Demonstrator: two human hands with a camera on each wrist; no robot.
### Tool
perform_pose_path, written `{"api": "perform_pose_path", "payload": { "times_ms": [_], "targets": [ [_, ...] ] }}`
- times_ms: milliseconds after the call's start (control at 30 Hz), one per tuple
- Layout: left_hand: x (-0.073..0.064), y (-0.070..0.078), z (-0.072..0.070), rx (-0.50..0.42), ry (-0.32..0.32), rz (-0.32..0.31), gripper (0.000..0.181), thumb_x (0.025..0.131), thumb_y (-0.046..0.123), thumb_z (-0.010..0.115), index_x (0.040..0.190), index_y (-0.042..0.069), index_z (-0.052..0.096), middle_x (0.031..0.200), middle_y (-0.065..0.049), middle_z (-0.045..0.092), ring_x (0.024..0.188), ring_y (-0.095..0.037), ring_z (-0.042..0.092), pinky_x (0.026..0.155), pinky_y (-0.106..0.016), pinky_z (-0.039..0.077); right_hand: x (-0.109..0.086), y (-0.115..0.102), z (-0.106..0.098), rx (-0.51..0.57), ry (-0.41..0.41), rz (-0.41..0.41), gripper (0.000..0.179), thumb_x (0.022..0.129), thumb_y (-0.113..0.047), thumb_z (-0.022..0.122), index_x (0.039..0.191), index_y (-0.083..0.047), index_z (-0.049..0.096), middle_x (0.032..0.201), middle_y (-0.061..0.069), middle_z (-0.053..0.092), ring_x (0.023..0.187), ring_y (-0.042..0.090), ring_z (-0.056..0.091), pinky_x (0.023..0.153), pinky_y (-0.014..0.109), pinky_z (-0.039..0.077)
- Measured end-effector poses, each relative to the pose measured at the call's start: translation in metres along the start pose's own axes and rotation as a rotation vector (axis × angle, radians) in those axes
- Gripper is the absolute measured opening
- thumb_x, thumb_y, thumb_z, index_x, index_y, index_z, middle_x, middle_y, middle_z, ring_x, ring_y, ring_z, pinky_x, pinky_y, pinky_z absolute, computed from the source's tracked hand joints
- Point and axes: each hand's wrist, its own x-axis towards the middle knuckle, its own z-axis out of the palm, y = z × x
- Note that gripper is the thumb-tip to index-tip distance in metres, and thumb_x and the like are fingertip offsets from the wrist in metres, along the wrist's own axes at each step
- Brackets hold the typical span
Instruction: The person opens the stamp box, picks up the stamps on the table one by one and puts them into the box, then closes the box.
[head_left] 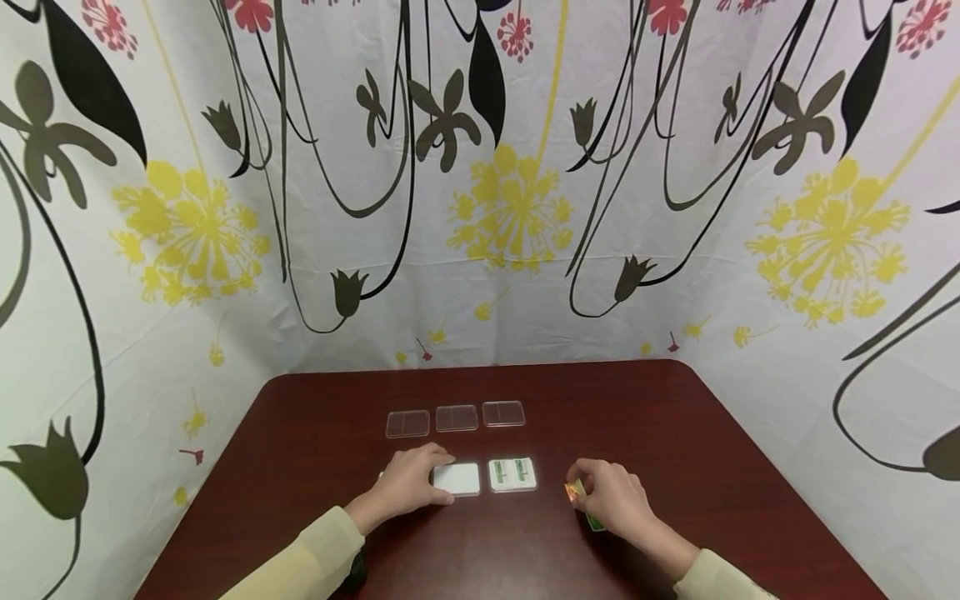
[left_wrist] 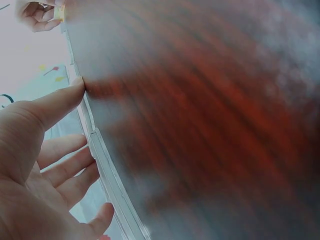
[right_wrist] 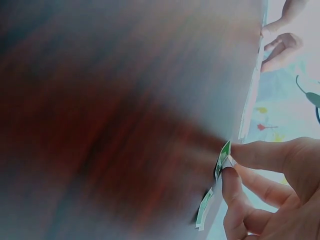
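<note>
My left hand (head_left: 408,482) spans a flat case with white contents (head_left: 459,480), thumb at its near edge and index finger at its far edge. In the left wrist view the thumb touches the edge while the other fingers lie on the far side. Between thumb and fingertips, my right hand (head_left: 615,500) pinches a small orange-and-yellow printed piece (head_left: 573,491), which shows green and white in the right wrist view. A second green piece (right_wrist: 204,210) lies on the table close below that hand. Right of the white case is another case holding white pieces with green print (head_left: 512,474).
Three clear shallow plastic lids or trays (head_left: 457,417) sit in a row farther back. A white edge (head_left: 381,474) shows left of the left hand, mostly hidden by it. The dark red table (head_left: 600,400) has floral cloth (head_left: 517,317) around it.
</note>
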Motion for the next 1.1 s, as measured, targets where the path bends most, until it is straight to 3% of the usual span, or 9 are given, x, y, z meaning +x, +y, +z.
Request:
{"api": "perform_pose_path", "payload": {
  "times_ms": [267, 533, 733, 1100],
  "targets": [
    [0.001, -0.001, -0.003, -0.009, -0.043, -0.024, 0.062, 0.081, 0.043, 0.084, 0.131, 0.010, 0.069, 0.128, -0.004, 0.063, 0.109, -0.023, 0.064, 0.083, -0.040, 0.053, 0.001, -0.004, 0.002, 0.003, 0.001, 0.031, 0.024, 0.073, -0.010, 0.087, 0.083, -0.029, 0.076, 0.066, -0.014, 0.058, 0.057, 0.006, 0.051, 0.048, 0.033, 0.040],
    [-0.002, -0.001, -0.003, -0.074, -0.066, -0.043, 0.063, 0.080, 0.039, 0.085, 0.133, 0.010, 0.067, 0.132, -0.004, 0.062, 0.112, -0.024, 0.063, 0.084, -0.039, 0.053, 0.005, 0.000, 0.002, 0.260, -0.031, 0.108, 0.025, 0.073, -0.002, 0.084, 0.091, -0.018, 0.081, 0.077, -0.005, 0.070, 0.066, 0.010, 0.060, 0.056, 0.030, 0.049],
    [-0.004, -0.004, -0.005, -0.080, -0.055, -0.047, 0.064, 0.080, 0.038, 0.086, 0.132, 0.007, 0.067, 0.131, -0.007, 0.063, 0.115, -0.026, 0.062, 0.088, -0.041, 0.053, 0.009, -0.002, 0.002, 0.403, -0.061, 0.093, 0.029, 0.079, -0.002, 0.081, 0.106, -0.013, 0.080, 0.088, -0.002, 0.073, 0.071, 0.012, 0.067, 0.057, 0.029, 0.052],
    [-0.007, -0.007, -0.005, -0.026, -0.009, -0.065, 0.064, 0.080, 0.040, 0.086, 0.130, 0.004, 0.068, 0.130, -0.008, 0.064, 0.118, -0.028, 0.061, 0.093, -0.045, 0.052, 0.024, -0.029, 0.007, 0.441, -0.027, 0.009, 0.033, 0.077, -0.003, 0.083, 0.109, -0.013, 0.079, 0.087, -0.003, 0.074, 0.080, 0.011, 0.069, 0.065, 0.027, 0.054]
  ]
}}
